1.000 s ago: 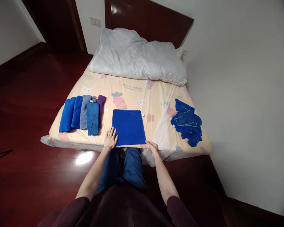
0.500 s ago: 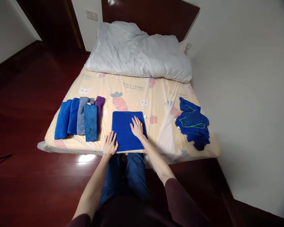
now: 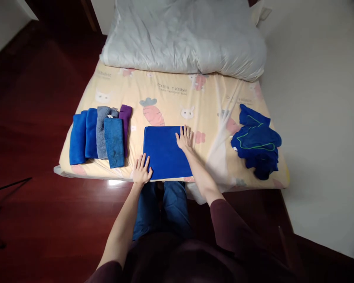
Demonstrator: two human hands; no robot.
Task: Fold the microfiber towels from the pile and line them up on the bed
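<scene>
A blue towel (image 3: 166, 155) lies flat in a near-square at the front edge of the bed, smooth on top. My left hand (image 3: 142, 169) rests with fingers apart on its near left corner and the sheet beside it. At the far right corner, my right hand (image 3: 184, 139) lies spread over the towel's edge. Neither hand grips anything. To the left sit several folded towels side by side: blue ones (image 3: 78, 137), a grey one (image 3: 102, 135), a purple one (image 3: 125, 118) and a teal-blue one (image 3: 114, 143) on top.
A crumpled heap of blue cloths with green edging (image 3: 256, 139) lies on the right of the bed. A grey-white quilt (image 3: 179, 35) is bunched across the far end of the patterned bed sheet (image 3: 171, 108). A wall (image 3: 318, 129) stands on the right. A thin black stand (image 3: 10, 184) shows at left.
My right hand has slid from the towel's upper middle out to its far right corner, covering the white tag there. My left hand stays at the near left corner. The view has tilted down.
</scene>
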